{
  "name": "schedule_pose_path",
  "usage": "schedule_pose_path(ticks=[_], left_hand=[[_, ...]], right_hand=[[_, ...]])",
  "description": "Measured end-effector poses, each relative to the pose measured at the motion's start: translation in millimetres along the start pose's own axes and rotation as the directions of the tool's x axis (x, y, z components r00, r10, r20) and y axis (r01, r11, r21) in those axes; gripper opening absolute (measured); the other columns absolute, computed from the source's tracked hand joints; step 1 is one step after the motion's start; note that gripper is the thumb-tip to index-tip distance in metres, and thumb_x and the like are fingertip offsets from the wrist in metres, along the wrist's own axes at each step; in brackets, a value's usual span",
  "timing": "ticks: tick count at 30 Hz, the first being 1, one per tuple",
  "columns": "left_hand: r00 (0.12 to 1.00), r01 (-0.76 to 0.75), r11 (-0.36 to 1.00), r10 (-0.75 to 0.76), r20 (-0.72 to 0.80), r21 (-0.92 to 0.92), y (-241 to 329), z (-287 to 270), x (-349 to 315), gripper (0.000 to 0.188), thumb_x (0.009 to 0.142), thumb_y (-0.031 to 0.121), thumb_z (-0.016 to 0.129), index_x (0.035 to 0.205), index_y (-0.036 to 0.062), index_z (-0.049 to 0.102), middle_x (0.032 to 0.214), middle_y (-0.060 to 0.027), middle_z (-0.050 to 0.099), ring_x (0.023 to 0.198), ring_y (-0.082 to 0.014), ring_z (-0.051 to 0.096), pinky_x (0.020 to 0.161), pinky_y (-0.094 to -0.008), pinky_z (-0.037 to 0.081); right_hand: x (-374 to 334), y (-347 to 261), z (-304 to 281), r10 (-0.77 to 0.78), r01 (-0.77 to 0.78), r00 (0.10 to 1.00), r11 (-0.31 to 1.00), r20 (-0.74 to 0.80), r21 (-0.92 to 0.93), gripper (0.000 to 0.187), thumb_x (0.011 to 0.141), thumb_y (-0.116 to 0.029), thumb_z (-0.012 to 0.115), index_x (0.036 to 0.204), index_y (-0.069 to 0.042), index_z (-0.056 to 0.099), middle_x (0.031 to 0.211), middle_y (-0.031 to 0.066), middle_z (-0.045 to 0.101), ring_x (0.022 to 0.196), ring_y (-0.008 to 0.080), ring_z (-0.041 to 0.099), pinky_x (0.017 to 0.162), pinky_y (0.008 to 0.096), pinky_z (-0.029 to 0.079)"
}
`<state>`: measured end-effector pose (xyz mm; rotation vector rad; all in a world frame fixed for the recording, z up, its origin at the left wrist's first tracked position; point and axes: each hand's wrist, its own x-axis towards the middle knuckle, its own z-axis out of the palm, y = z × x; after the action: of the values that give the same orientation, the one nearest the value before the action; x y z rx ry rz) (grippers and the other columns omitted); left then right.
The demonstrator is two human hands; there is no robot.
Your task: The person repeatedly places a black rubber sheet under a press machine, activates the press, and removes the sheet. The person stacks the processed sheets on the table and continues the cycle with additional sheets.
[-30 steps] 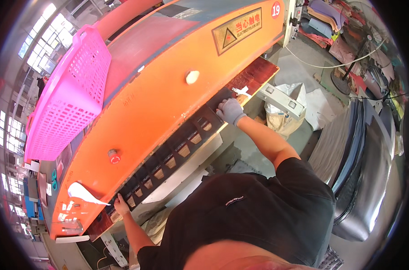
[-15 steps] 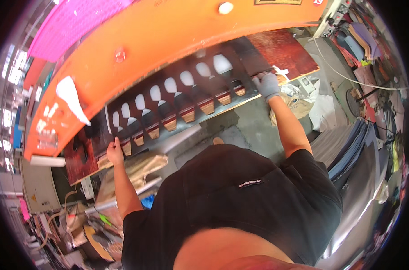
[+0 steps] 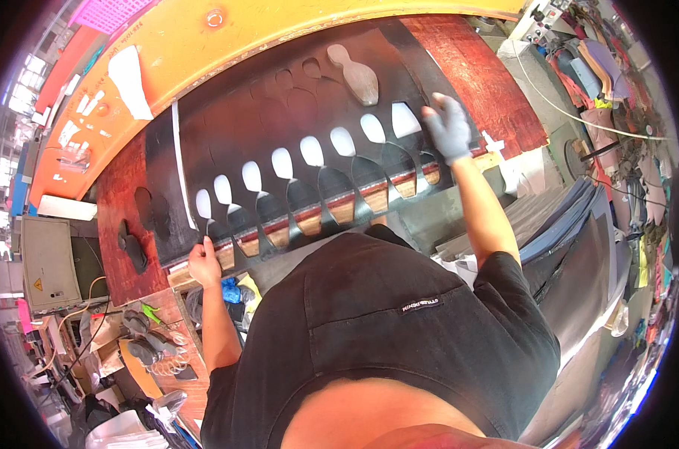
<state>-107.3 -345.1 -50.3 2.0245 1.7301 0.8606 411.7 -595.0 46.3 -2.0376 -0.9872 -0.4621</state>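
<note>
A wide black sheet [image 3: 280, 120] with a row of sole-shaped cut-outs lies across the reddish-brown press bed [image 3: 489, 82]. My left hand [image 3: 203, 262], bare, grips the sheet's near left edge. My right hand [image 3: 448, 133], in a grey glove, holds the sheet near its right end. A metal sole-shaped cutting die [image 3: 354, 75] rests on the sheet toward the far side. Two black cut sole pieces [image 3: 132, 247] lie on the bed left of the sheet.
The orange press head [image 3: 160, 52] arches over the bed. A grey control box [image 3: 48, 262] stands at the left. Stacked dark and blue sheets [image 3: 571, 224] lie at my right. Scraps and tools clutter the bench [image 3: 152, 337] at lower left.
The view has tipped down from the press front onto the bed. The black sheet has come out toward me, with both hands staying on its near edge.
</note>
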Motion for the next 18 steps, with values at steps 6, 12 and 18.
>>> schedule_pose_path(ticks=[6, 12, 18], left_hand=[[0.998, -0.03, 0.999, 0.028, -0.058, -0.029, -14.3, 4.8, -48.3, 0.047, 0.085, 0.033, 0.06, 0.057, -0.0007, 0.046, 0.057, -0.0148, 0.049, 0.054, -0.0304, 0.046, 0.055, -0.0433, 0.037], [0.995, -0.074, 0.997, 0.073, -0.072, -0.022, -25.8, -16.1, -106.1, 0.044, 0.084, 0.028, 0.063, 0.055, 0.0005, 0.045, 0.055, -0.0116, 0.046, 0.052, -0.027, 0.044, 0.053, -0.0403, 0.036], [0.998, -0.061, 0.998, 0.06, -0.021, -0.018, -35.8, -8.8, -147.0, 0.043, 0.085, 0.028, 0.061, 0.056, 0.0007, 0.045, 0.056, -0.0112, 0.047, 0.054, -0.0265, 0.044, 0.054, -0.0402, 0.036]], right_hand=[[44.4, -63.3, 64.1, -0.08, 0.105, 0.919, 0.994, 0.387, -0.043, 0.079, 0.065, -0.048, 0.07, 0.125, -0.004, 0.045, 0.122, 0.02, 0.049, 0.114, 0.0356, 0.047, 0.097, 0.0424, 0.038], [24.7, -52.7, 42.1, 0.07, -0.084, 0.903, 0.996, 0.425, 0.014, 0.065, 0.064, -0.029, 0.07, 0.122, -0.006, 0.052, 0.117, 0.0188, 0.054, 0.102, 0.0288, 0.056, 0.088, 0.0354, 0.045], [35.0, -4.2, -2.8, 0.042, -0.093, 0.928, 0.988, 0.369, 0.122, 0.066, 0.061, -0.031, 0.068, 0.121, -0.006, 0.055, 0.114, 0.0201, 0.056, 0.109, 0.033, 0.053, 0.093, 0.0376, 0.043]])
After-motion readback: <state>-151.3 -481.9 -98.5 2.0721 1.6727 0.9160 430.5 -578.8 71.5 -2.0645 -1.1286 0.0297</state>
